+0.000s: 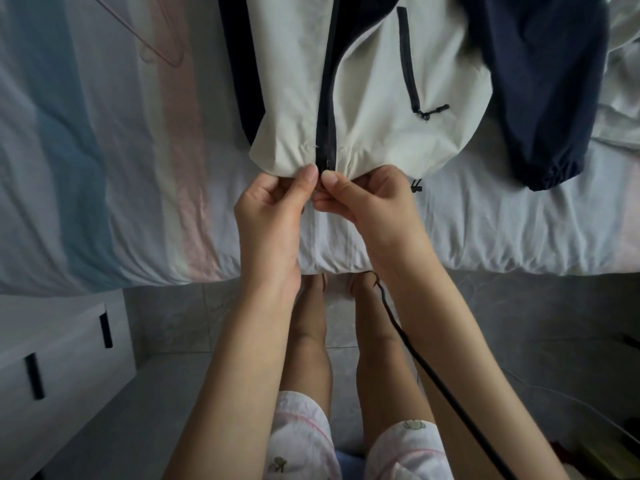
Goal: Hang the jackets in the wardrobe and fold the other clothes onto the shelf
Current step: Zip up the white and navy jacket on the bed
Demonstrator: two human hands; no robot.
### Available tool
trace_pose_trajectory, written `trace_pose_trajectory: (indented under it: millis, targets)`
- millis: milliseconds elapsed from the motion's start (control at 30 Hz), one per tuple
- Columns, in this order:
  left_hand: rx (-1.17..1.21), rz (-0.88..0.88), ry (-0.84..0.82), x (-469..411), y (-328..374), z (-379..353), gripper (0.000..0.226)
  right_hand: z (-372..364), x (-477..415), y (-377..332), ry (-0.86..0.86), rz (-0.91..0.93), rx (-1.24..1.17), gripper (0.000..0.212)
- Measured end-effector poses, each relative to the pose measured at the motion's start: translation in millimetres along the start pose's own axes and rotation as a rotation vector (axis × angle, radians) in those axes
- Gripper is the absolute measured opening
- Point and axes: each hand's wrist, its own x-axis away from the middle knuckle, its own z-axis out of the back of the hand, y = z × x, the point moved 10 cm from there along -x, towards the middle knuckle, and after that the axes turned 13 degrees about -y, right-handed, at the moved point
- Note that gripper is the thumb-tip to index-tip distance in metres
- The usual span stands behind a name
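Observation:
A cream and navy jacket lies flat on the bed, hem toward me, its dark front zipper running up the middle. My left hand pinches the hem just left of the zipper's bottom end. My right hand pinches the hem on the zipper's right side, thumb against the zipper base. A navy sleeve with an elastic cuff lies to the right. A pink wire hanger rests on the bed at the upper left.
The bed has a striped pastel sheet, and its edge runs across the middle of the view. A white drawer unit stands at the lower left. A black cable crosses my right forearm. Grey tiled floor lies below.

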Motion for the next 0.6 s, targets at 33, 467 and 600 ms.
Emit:
trace_pose_trajectory:
  millis: [33, 467, 600]
  targets:
    - [0.0, -0.001, -0.003, 0.6, 0.9, -0.3, 0.006, 0.0, 0.6, 1.2, 0.015, 0.01, -0.009, 0.014]
    - [-0.267, -0.184, -0.072, 6.0, 25.8, -9.1, 0.008, -1.7, 7.6, -5.2, 0.003, 0.007, -0.1, 0.019]
    - [-0.297, -0.112, 0.042, 7.0, 14.4, 3.8, 0.013, 12.7, 16.7, -26.3, 0.073, -0.269, 0.64, 0.043]
